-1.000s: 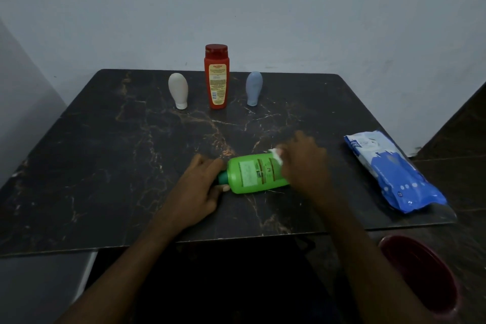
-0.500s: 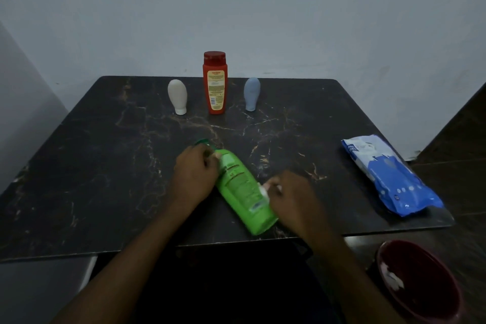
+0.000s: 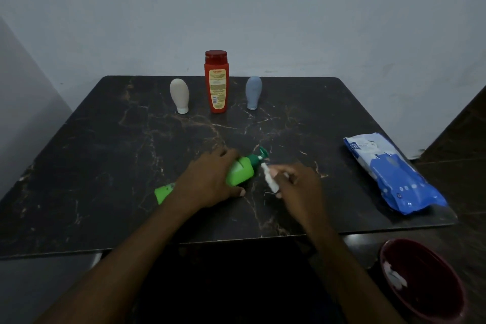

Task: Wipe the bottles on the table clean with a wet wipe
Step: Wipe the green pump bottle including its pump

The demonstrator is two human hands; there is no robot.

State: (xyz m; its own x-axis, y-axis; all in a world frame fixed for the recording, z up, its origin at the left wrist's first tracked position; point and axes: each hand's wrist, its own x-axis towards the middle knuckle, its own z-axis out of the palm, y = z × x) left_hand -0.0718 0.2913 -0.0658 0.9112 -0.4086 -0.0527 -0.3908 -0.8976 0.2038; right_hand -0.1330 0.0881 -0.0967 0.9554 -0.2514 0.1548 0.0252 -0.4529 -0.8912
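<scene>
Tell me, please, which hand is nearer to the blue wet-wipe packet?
Right. The right hand, pinching a white wipe, is closer to the blue wet-wipe packet; the left hand holds the green bottle, farther away.

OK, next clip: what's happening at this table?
A person is cleaning bottles. The left hand pins a green bottle lying on its side on the dark marble table, cap pointing away. The right hand holds a bunched white wet wipe just beside the cap end. Three more bottles stand along the far edge: beige, red and blue. A blue wipes pack lies at the right, and a dark red bin sits below the table.
</scene>
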